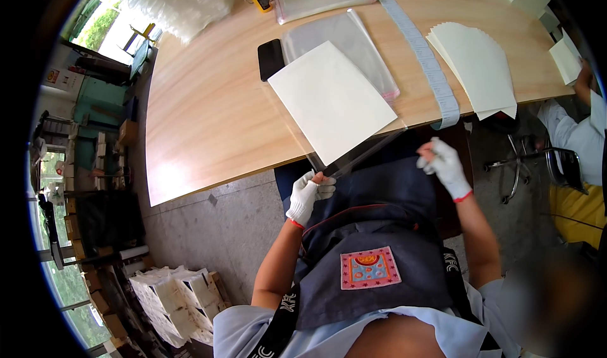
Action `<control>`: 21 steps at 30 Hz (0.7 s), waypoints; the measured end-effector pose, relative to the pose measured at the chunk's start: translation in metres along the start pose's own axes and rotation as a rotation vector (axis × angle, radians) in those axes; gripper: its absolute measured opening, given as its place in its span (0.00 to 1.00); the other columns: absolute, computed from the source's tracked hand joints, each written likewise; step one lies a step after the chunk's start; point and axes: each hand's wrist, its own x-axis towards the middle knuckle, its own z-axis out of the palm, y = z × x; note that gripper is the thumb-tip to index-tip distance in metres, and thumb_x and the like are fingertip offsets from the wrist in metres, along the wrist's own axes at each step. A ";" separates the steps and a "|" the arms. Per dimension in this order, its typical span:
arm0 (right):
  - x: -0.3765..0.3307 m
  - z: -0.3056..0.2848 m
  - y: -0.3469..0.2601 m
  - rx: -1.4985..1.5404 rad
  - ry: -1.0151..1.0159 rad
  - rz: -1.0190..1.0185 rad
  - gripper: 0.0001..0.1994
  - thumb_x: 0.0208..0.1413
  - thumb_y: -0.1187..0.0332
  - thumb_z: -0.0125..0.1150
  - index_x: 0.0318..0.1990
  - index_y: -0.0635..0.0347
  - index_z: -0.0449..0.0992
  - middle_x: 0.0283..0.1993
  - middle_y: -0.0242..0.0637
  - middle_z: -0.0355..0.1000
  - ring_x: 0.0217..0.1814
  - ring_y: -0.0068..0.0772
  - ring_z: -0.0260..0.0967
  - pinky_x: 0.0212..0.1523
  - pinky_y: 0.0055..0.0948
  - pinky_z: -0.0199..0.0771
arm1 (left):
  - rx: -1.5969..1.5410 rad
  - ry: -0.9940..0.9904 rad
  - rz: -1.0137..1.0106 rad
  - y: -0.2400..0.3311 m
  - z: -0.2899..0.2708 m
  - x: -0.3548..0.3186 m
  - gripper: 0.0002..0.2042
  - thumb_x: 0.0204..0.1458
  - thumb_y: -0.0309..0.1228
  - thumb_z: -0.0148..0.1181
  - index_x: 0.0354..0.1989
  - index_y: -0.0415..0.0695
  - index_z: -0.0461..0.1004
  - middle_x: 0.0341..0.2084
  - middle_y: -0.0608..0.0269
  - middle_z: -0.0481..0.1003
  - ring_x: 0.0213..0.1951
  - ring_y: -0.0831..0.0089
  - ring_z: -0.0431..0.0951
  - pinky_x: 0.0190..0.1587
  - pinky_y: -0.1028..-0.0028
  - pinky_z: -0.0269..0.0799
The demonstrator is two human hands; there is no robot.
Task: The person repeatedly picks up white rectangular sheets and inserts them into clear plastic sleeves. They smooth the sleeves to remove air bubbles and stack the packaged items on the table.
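Head view: my left hand [308,192] pinched the clear plastic sleeve [354,159] around the white rectangular card [330,98]; my right hand [444,163] pinched its opposite corner.

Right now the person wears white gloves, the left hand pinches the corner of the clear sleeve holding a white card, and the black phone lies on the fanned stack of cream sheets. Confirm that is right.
One detail is wrong. The head view shows the black phone lying on the bare wooden table beside the flat clear bags, far from the fanned stack of cream sheets. The rest holds: white gloves, left hand pinching the clear sleeve around the white card.
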 end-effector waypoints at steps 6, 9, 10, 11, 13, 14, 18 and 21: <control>0.026 0.151 -0.043 -0.902 -0.411 -0.542 0.05 0.45 0.67 0.57 0.31 0.54 0.71 0.27 0.40 0.72 0.30 0.37 0.72 0.26 0.37 0.69 | -0.012 0.025 0.025 0.005 0.005 -0.002 0.12 0.55 0.38 0.51 0.36 0.40 0.69 0.31 0.58 0.75 0.31 0.70 0.77 0.35 0.71 0.74; 0.034 0.177 -0.043 -1.111 -0.414 -0.640 0.05 0.44 0.67 0.56 0.28 0.54 0.69 0.26 0.39 0.71 0.29 0.39 0.72 0.26 0.38 0.69 | 0.006 0.023 0.055 0.010 0.010 -0.005 0.11 0.56 0.36 0.49 0.33 0.40 0.70 0.30 0.59 0.77 0.30 0.72 0.77 0.35 0.73 0.74; 0.035 0.180 -0.042 -1.118 -0.393 -0.707 0.05 0.44 0.67 0.56 0.27 0.54 0.68 0.26 0.40 0.70 0.29 0.40 0.71 0.26 0.38 0.69 | 0.018 0.028 0.058 0.007 0.009 -0.003 0.10 0.56 0.35 0.48 0.33 0.40 0.70 0.30 0.60 0.76 0.30 0.73 0.77 0.35 0.73 0.74; 0.037 0.180 -0.042 -1.076 -0.416 -0.747 0.05 0.44 0.67 0.56 0.27 0.54 0.68 0.26 0.39 0.70 0.29 0.40 0.71 0.25 0.38 0.69 | 0.028 0.036 0.070 0.006 0.008 0.000 0.10 0.57 0.35 0.48 0.33 0.40 0.70 0.30 0.60 0.76 0.30 0.73 0.77 0.35 0.73 0.74; 0.041 0.176 -0.040 -0.997 -0.462 -0.810 0.05 0.43 0.67 0.56 0.27 0.54 0.68 0.25 0.39 0.69 0.29 0.41 0.71 0.25 0.38 0.68 | 0.043 0.045 0.083 0.003 0.009 0.003 0.10 0.57 0.34 0.48 0.33 0.40 0.70 0.30 0.59 0.76 0.31 0.73 0.77 0.35 0.73 0.74; 0.043 0.165 -0.040 -0.871 -0.549 -0.710 0.06 0.43 0.66 0.57 0.26 0.55 0.67 0.25 0.39 0.69 0.28 0.42 0.70 0.25 0.36 0.68 | -0.024 0.040 0.088 0.000 0.011 0.002 0.10 0.57 0.34 0.48 0.33 0.40 0.70 0.30 0.59 0.76 0.31 0.72 0.77 0.35 0.74 0.74; 0.021 0.080 -0.020 0.278 -0.233 0.000 0.10 0.55 0.63 0.56 0.35 0.59 0.66 0.25 0.35 0.69 0.20 0.21 0.64 0.21 0.18 0.64 | -0.156 0.045 0.119 0.002 0.018 0.001 0.10 0.55 0.36 0.51 0.33 0.40 0.69 0.31 0.56 0.75 0.31 0.71 0.77 0.36 0.73 0.74; 0.004 -0.034 0.029 0.642 0.462 -0.040 0.09 0.55 0.63 0.53 0.35 0.60 0.68 0.26 0.35 0.70 0.27 0.24 0.68 0.24 0.18 0.67 | -0.080 0.048 0.142 0.000 0.005 -0.004 0.12 0.56 0.37 0.51 0.33 0.39 0.68 0.32 0.55 0.75 0.30 0.70 0.77 0.35 0.72 0.74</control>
